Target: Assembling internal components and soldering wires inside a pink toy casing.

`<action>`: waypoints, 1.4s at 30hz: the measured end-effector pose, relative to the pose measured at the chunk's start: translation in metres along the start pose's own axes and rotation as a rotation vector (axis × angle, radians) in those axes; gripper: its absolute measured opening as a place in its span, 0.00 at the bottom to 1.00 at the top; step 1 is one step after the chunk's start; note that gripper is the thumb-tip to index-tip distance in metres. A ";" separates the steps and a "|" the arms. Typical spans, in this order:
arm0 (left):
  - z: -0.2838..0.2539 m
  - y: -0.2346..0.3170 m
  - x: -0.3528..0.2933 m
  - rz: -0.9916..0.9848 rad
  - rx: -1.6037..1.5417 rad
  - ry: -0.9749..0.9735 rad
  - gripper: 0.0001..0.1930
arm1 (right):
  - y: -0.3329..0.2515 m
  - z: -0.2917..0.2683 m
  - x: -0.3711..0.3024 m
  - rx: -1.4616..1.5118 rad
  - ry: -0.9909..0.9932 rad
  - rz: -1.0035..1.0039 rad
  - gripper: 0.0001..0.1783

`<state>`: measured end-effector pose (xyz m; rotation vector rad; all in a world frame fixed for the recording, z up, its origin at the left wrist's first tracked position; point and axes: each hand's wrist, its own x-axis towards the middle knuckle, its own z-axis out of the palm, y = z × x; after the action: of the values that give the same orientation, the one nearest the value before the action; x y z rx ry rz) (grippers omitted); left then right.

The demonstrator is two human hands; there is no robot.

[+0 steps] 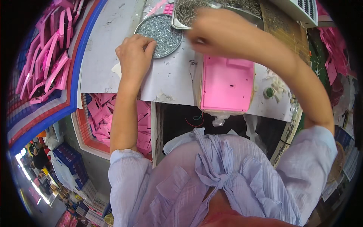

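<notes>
My left hand rests at the near left rim of a round metal dish filled with small silvery metal pins. Its fingers are curled in with the thumb close by; whatever they pinch is hidden. Smeared by motion, my right hand hangs over the bench between the dish and a pink plastic housing, so its fingers cannot be read. That shallow housing lies open side up on a wrapped block in front of me. Behind my right hand stands a metal tray of small brownish metal parts.
Pink housings fill a blue-edged basket at left and a crate below the bench. A small green roll and white scraps lie to the right. A white slotted box stands at the far right.
</notes>
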<state>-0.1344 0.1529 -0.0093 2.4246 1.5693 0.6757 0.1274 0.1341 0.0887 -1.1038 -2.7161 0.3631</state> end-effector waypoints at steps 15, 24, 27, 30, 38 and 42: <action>0.008 0.000 0.004 0.035 0.084 0.203 0.11 | 0.025 0.080 0.102 -0.291 -0.018 0.053 0.05; 0.029 0.090 -0.025 0.132 -0.470 -0.028 0.11 | 0.024 0.023 0.028 -0.070 0.307 0.062 0.05; 0.024 0.110 -0.016 0.143 -0.454 -0.187 0.10 | 0.032 -0.007 -0.068 0.058 0.313 0.149 0.05; 0.020 0.112 -0.010 0.240 -0.262 -0.189 0.09 | 0.038 -0.001 -0.120 0.101 0.243 0.284 0.06; 0.017 0.122 -0.001 0.326 0.014 -0.210 0.10 | 0.039 0.011 -0.132 0.045 0.180 0.348 0.07; 0.014 0.120 -0.001 0.253 -0.100 -0.304 0.12 | 0.042 0.004 -0.125 -0.030 0.127 0.265 0.08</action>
<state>-0.0300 0.1018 0.0239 2.5287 1.1024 0.3859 0.2422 0.0748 0.0628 -1.4480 -2.4780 0.2796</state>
